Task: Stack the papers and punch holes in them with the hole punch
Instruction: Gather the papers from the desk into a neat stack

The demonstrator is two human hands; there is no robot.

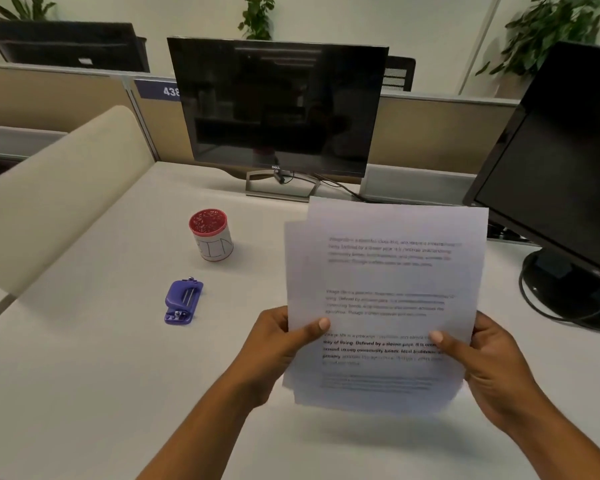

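Stacking step in hand: papers [385,289] are held up over the surface [84,375], edges not yet squared, w/ one sheet offset to the left. Left grip [278,348] & right grip [492,368] are each pinched on the lower side edges, thumbs on top. Hole punch [183,302] is seen lying well apart, to the left. Next, probably: sheets to be tapped flush, then taken to the punch.

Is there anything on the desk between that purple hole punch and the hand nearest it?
Nothing: in the head view, only bare white desk separates the hole punch from the left hand, which grips the papers.
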